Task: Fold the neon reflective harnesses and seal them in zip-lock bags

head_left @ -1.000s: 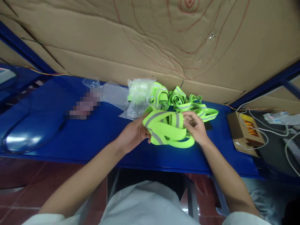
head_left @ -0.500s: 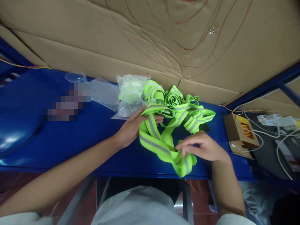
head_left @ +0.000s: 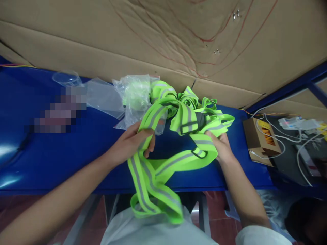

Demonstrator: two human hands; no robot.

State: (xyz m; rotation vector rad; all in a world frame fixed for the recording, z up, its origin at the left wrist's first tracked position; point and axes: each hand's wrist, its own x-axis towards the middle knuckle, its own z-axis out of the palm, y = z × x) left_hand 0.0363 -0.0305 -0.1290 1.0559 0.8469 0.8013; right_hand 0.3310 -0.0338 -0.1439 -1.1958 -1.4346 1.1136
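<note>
A neon green reflective strap (head_left: 166,166) with grey stripes and black buckles is spread between my hands, its lower loops hanging over the table's front edge. My left hand (head_left: 135,141) is closed around several layers of it, the thumb on top. On the other side my right hand (head_left: 220,144) grips the strap near a black slide buckle (head_left: 199,152); its fingers are partly hidden behind the webbing. Just beyond lie more rolled green straps (head_left: 188,98). Left of these rolls sits a clear plastic bag (head_left: 135,93) with green material inside.
Flat clear bags (head_left: 103,97) and a clear round container (head_left: 66,79) lie at the back left of the blue table (head_left: 84,149). Cardboard (head_left: 89,44) walls the back. An open cardboard box (head_left: 260,139) and white cables stand at the right.
My right hand has moved up and right, drawing the strap wider. My left hand has come slightly left and now clasps the strap. Its loops hang lower, and the buckles have come into view.
</note>
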